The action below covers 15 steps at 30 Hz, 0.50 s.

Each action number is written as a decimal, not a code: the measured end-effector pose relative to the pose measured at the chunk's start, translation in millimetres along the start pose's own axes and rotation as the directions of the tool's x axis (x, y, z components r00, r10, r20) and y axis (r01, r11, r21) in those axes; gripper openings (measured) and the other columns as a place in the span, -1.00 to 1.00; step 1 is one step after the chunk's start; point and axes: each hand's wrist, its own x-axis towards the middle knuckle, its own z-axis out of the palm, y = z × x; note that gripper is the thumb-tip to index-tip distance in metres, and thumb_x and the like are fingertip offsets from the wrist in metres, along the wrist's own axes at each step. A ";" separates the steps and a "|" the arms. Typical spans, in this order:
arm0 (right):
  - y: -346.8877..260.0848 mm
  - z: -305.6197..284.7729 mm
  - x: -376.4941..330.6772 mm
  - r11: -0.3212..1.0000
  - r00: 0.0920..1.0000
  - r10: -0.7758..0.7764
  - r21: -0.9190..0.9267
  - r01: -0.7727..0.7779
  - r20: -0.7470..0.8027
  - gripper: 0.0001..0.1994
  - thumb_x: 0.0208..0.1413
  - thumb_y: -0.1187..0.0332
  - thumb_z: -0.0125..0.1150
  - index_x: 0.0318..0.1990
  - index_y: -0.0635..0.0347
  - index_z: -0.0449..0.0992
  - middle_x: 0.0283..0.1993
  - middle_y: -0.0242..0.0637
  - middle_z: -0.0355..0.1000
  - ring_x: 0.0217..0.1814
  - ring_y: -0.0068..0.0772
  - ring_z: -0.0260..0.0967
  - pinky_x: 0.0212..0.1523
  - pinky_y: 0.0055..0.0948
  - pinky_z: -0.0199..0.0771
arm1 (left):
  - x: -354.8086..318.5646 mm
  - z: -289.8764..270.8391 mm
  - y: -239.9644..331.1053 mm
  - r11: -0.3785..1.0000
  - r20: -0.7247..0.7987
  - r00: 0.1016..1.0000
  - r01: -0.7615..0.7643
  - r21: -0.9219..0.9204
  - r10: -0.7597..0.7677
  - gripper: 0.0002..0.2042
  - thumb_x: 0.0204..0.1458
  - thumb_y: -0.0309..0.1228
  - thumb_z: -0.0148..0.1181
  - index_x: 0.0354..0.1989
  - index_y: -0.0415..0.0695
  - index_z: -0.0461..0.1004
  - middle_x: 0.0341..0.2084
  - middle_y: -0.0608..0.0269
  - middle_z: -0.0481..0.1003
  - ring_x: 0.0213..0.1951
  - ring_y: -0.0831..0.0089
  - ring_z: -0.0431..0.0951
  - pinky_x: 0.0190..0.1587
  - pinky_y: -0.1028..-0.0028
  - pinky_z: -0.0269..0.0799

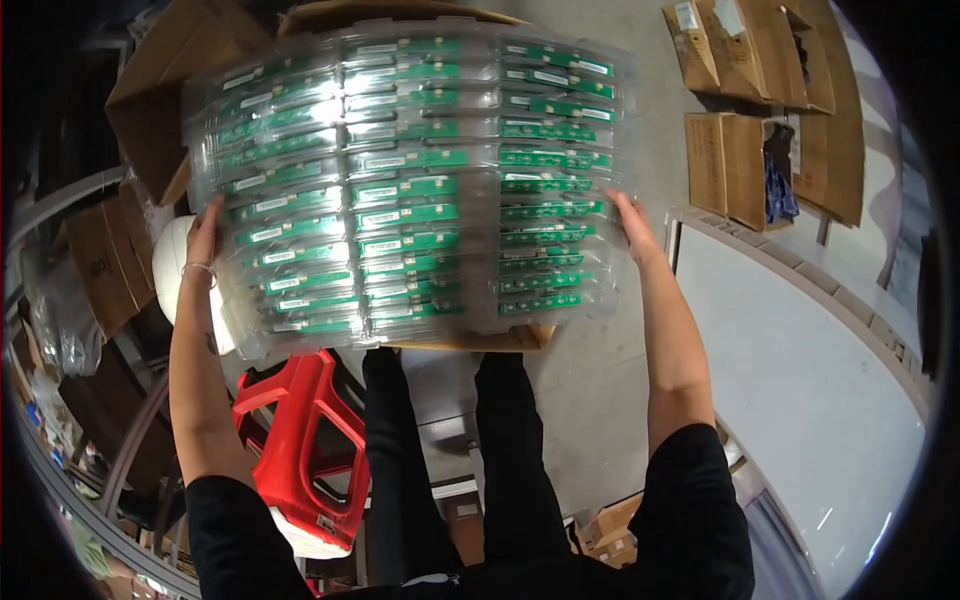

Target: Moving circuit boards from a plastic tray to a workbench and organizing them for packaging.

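I hold a clear plastic blister tray [480,180] up in front of me, filled with several rows of narrow green circuit boards [405,215] in three columns. My left hand [205,240] grips its left edge, with a thin bracelet on the wrist. At the tray's right edge my right hand [632,225] clasps the rim. The tray hangs over an open cardboard box [500,338], of which only a lower edge and upper flaps show. Black trouser legs [445,450] stand below.
A red plastic stool [305,440] lies by my left leg. Open cardboard boxes [750,110] sit on the concrete floor at upper right, more cartons [100,255] at left. A white table top [800,370] is at right, a white round object [172,262] behind my left hand.
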 end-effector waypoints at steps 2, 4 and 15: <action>-3.8 -2.5 -6.3 0.991 0.980 -0.032 -0.136 0.005 -0.197 -0.16 -0.16 -0.13 0.23 0.15 0.39 0.21 0.18 -0.07 0.21 0.28 -0.26 0.07 0.23 -0.34 0.06 | -7.0 16.1 -0.5 0.999 -0.420 0.906 -0.052 0.002 0.048 -0.03 -0.34 0.30 0.21 0.17 -0.23 0.23 -0.38 0.04 0.54 -0.18 0.21 0.53 -0.05 0.49 0.33; -15.4 -4.2 -6.8 0.982 0.938 -0.177 -0.113 0.150 -0.299 -0.22 -0.16 -0.07 0.25 0.12 0.37 0.26 0.14 -0.08 0.25 0.24 -0.21 0.12 0.21 -0.32 0.09 | -17.0 24.2 7.9 0.987 -0.492 0.859 -0.086 0.136 0.142 0.00 -0.37 0.29 0.25 0.17 -0.26 0.21 -0.32 0.01 0.51 -0.17 0.16 0.51 -0.04 0.41 0.33; -157.1 49.6 40.5 -0.096 0.286 -0.896 -0.777 0.622 0.339 -0.30 -0.26 0.18 0.37 0.11 0.23 0.28 0.12 -0.12 0.28 0.19 -0.13 0.17 0.18 -0.25 0.17 | -161.0 256.0 151.5 0.237 -0.072 0.232 -0.838 0.491 0.970 -0.74 -0.20 -0.41 0.12 -0.26 -0.14 0.45 -0.18 0.13 0.44 -0.07 0.07 0.37 0.03 0.14 0.21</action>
